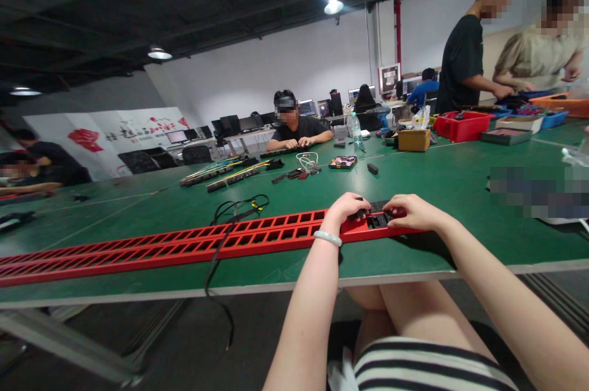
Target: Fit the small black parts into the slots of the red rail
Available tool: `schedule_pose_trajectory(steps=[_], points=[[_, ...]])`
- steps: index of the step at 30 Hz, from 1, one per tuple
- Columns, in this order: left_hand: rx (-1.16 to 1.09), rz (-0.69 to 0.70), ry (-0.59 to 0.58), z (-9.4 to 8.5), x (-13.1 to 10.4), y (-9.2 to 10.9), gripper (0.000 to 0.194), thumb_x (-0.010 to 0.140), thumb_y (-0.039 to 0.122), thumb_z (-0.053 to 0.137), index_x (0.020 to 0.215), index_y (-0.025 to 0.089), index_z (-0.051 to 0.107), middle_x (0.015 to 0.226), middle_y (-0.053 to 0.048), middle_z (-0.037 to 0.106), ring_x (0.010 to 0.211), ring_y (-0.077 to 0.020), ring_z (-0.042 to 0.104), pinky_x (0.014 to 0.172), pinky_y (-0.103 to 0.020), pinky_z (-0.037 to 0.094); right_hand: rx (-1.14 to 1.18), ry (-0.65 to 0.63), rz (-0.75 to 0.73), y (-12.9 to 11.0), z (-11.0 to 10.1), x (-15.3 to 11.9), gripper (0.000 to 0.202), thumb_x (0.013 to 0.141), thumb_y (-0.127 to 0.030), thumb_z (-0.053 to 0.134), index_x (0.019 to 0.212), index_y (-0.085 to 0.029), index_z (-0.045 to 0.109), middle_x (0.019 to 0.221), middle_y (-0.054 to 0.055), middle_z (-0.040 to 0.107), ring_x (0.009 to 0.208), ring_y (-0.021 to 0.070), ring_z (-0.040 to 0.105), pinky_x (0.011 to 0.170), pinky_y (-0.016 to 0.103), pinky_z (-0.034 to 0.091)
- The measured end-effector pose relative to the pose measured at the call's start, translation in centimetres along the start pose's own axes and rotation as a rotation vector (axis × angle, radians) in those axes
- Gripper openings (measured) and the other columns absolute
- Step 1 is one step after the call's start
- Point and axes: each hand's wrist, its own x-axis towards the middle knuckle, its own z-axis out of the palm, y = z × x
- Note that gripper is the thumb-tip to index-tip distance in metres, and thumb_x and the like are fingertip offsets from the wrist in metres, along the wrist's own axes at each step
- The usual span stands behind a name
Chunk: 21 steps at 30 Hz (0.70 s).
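A long red slotted frame (170,250) lies along the near side of the green table, with two rows of rectangular openings. Near its right end, a black block-like part (380,219) sits in the frame. My left hand (344,207), with a pale bangle on the wrist, is closed on a small black piece (358,214) at the left of that part. From the other side, my right hand (414,212) pinches the black part's right edge with bent fingers. Fingers hide some of both pieces.
A black cable (216,256) crosses the frame and hangs over the table edge. Black strips with wires (239,176), a small parts tray (343,162), a bottle (356,128) and a red bin (462,126) stand farther back. A person (299,127) sits opposite; others stand at right.
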Motion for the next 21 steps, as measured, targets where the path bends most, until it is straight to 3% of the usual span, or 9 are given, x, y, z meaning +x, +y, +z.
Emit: schedule_pose_trajectory(steps=[21], points=[[0.04,-0.02,0.044,0.18,-0.02,0.07,0.014,0.063,0.019,0.054,0.07,0.01,0.063,0.055,-0.002,0.057,0.045,-0.0065,0.049,0.042,-0.017,0.036,-0.027,-0.051,-0.025,-0.12,-0.22,0.02,0.037,0.066,-0.036,0.059,0.097,-0.018,0.064,0.087,0.006,0.058,0.073,0.0157,0.054,0.066,0.024,0.041]])
